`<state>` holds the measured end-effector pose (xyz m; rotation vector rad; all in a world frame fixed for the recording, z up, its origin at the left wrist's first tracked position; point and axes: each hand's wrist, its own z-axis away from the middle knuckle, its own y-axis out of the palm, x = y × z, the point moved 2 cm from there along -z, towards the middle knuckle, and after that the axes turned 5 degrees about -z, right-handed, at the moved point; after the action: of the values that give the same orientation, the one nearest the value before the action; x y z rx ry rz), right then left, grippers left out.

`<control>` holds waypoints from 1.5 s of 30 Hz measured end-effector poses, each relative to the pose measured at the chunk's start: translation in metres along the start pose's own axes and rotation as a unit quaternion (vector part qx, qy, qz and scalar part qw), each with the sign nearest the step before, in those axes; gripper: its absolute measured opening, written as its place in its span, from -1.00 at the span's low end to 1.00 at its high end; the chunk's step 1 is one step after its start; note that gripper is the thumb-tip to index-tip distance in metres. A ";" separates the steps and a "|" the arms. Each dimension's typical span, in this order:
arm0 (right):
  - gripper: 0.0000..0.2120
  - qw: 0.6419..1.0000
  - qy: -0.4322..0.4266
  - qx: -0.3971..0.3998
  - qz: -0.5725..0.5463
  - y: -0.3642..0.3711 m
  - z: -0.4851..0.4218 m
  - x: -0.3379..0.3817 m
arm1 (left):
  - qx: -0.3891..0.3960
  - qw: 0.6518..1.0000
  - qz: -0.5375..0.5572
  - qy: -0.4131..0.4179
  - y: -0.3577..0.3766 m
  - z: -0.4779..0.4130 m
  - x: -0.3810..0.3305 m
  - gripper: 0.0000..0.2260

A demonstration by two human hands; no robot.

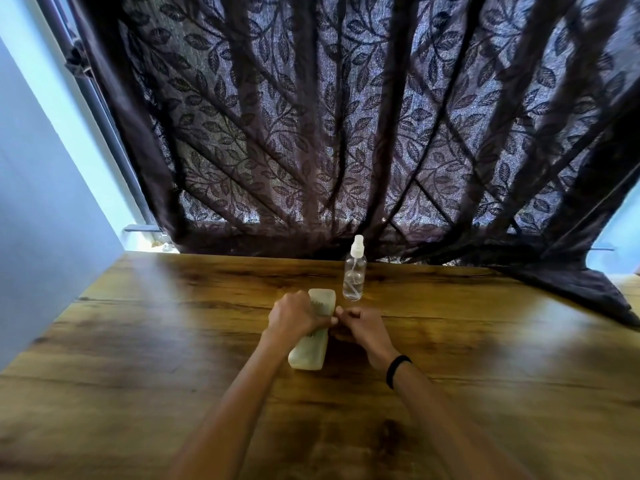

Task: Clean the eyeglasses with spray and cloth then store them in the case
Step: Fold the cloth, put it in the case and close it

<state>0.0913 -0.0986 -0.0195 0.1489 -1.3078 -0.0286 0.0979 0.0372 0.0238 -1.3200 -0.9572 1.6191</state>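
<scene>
Head view, looking down at a wooden table [138, 341], glossy brown with dark grain streaks and soft glare patches, some motion blur. Behind the far edge hangs a dark sheer curtain [346, 116] with a leaf pattern, daylight coming through it; its lower right end drapes onto the tabletop. Pale blue wall [41, 168] on the left, with a grey pole [104, 116] running beside the curtain edge. Eyeglass case [311, 336], pale green, oblong with rounded ends, lies on the table near centre, long axis running away from the camera and tilted slightly right; looks closed, seam not clear. Left hand [294, 315] wraps over the middle of the case from the left, fingers curled down on it, gripping. Right hand [363, 327] sits just beside the case's right side, fingers [341, 315] bent and pinched close at the case edge; cannot tell whether they hold anything. Black band [398, 370] on the right wrist. Clear spray bottle [355, 271] with white pump top stands upright just beyond the case, to its right, apart from both hands. Glasses and cloth not visible.
</scene>
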 end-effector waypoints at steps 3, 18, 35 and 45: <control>-0.74 1.000 -0.003 -0.012 0.003 0.002 0.000 0.000 | -0.012 1.000 -0.028 0.002 -0.001 0.001 -0.004 -0.47; -0.75 0.999 0.048 -0.026 -0.001 0.002 -0.009 0.005 | -0.007 0.999 -0.020 0.029 -0.005 0.003 -0.004 -0.39; -0.76 0.998 -0.015 -0.061 0.014 -0.032 -0.019 0.012 | 0.061 0.997 0.028 0.024 -0.002 -0.019 0.024 -0.42; -0.81 0.994 -0.064 -0.067 0.054 -0.047 -0.038 0.016 | -0.030 0.991 0.063 0.115 0.006 -0.051 -0.013 -0.33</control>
<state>0.1353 -0.1436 -0.0198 -0.0390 -1.4362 -0.0352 0.1490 0.0260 0.0145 -1.5980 -0.8022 1.5007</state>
